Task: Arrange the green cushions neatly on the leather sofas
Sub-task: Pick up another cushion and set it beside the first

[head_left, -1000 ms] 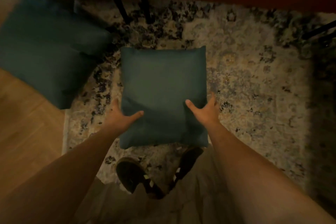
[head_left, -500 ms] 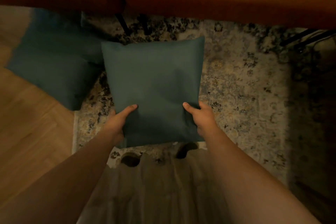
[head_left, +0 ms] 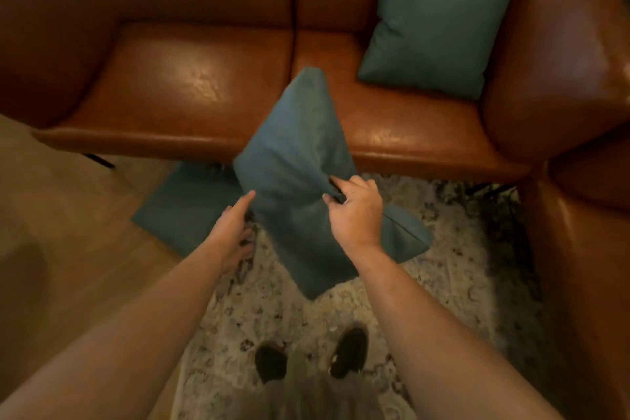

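Currently the held cushion (head_left: 296, 177) hangs in the air in front of the leather sofa (head_left: 204, 78), tilted so one corner points up over the seat's front edge and another points down toward the rug (head_left: 450, 286). The right hand (head_left: 356, 215) grips it near the middle of its right side. The fingers (head_left: 346, 188) are curled in, and thumb and fingertips bunch a fold of the fabric between them. The left hand (head_left: 231, 230) is at the cushion's left edge with its fingers held fairly straight. The forefinger seems to touch the fabric, though the blur makes contact hard to confirm, and it has hold of nothing.

A second green cushion (head_left: 434, 27) stands in the sofa's right corner, leaning back against the backrest and just beside the armrest. A third cushion (head_left: 180, 211) lies flat on the floor below the seat's front edge. It rests partly on the wooden floor (head_left: 68, 242), and its right side is hidden behind the held cushion and the left hand. At the right edge, part of another leather sofa (head_left: 589, 249) stands at an angle to the first one. The person's two dark shoes (head_left: 351, 351) are on the rug, directly below the hands.
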### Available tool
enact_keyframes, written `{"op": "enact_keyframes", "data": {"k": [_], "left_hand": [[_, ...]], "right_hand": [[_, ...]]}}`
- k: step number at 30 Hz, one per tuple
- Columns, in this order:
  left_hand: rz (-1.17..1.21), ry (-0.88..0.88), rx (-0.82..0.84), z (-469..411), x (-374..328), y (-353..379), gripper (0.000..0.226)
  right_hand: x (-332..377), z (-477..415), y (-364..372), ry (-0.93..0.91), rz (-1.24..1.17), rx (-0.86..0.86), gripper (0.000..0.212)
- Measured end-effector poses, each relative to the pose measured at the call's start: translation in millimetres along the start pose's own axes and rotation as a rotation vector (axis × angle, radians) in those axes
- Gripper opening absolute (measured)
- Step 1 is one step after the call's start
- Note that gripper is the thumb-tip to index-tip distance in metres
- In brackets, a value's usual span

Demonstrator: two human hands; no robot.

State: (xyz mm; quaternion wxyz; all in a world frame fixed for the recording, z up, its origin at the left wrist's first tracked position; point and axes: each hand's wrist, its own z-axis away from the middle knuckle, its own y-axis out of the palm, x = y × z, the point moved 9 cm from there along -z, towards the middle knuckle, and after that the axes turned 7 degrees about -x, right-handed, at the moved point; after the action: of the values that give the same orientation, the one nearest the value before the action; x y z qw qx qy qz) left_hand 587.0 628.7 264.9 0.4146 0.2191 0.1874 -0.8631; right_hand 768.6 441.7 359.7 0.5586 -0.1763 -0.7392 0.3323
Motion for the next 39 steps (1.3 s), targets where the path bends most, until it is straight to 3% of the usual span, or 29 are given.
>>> {"op": "enact_keyframes", "data": {"k": [5, 8, 12, 15, 16, 18, 19, 20, 21, 23, 26, 28, 31, 33, 36, 39], "left_hand": [[0.012, 0.194, 0.007, 61, -101, -9, 0.097], [-0.013, 0.259, 0.006, 85, -134, -15, 0.093], [-0.051, 0.295, -0.04, 109, -143, -44, 0.104], [-0.031, 0.238, -0.044, 113, -124, -68, 0.127], [0.013, 0.217, -0.013, 118, -117, -69, 0.125], [0.116, 0.247, 0.074, 136, -120, -62, 0.094], [0.138, 0.277, 0.12, 149, -128, -59, 0.09], [0.148, 0.326, 0.135, 153, -141, -56, 0.102], [0.141, 0.366, 0.092, 157, -155, -59, 0.114], [0.103, 0.415, -0.03, 167, -185, -75, 0.113], [0.019, 0.449, -0.099, 172, -210, -83, 0.082], [-0.1, 0.561, -0.211, 180, -225, -87, 0.069], [-0.467, 0.817, -0.365, 202, -252, -79, 0.06], [-0.663, 0.959, -0.372, 218, -263, -65, 0.057], [-0.852, 1.11, -0.334, 235, -264, -41, 0.051], [-0.886, 1.267, -0.226, 259, -259, -25, 0.032]], "right_hand": [[82, -3, -49, -0.295, 0.129, -0.021, 0.039], [108, -16, -74, -0.37, 0.175, -0.02, 0.038], [153, -42, -124, -0.424, 0.099, -0.03, 0.021], [168, -57, -167, -0.268, -0.055, -0.041, 0.025], [164, -59, -178, -0.175, -0.141, -0.049, 0.028], [152, -57, -188, 0.018, -0.347, -0.055, 0.031], [147, -53, -188, 0.107, -0.45, -0.054, 0.032], [139, -49, -185, 0.184, -0.516, -0.066, 0.033], [134, -46, -183, 0.229, -0.53, -0.086, 0.031], [129, -39, -179, 0.237, -0.441, -0.122, 0.027], [125, -27, -176, 0.227, -0.328, -0.18, 0.017], [114, -18, -168, 0.256, -0.297, -0.157, 0.014], [93, -8, -148, 0.355, -0.165, 0.006, 0.039], [91, -11, -147, 0.349, -0.005, 0.067, 0.062], [134, -33, -158, 0.163, 0.049, 0.041, 0.086], [185, -59, -160, -0.004, -0.006, 0.13, 0.108]]}}
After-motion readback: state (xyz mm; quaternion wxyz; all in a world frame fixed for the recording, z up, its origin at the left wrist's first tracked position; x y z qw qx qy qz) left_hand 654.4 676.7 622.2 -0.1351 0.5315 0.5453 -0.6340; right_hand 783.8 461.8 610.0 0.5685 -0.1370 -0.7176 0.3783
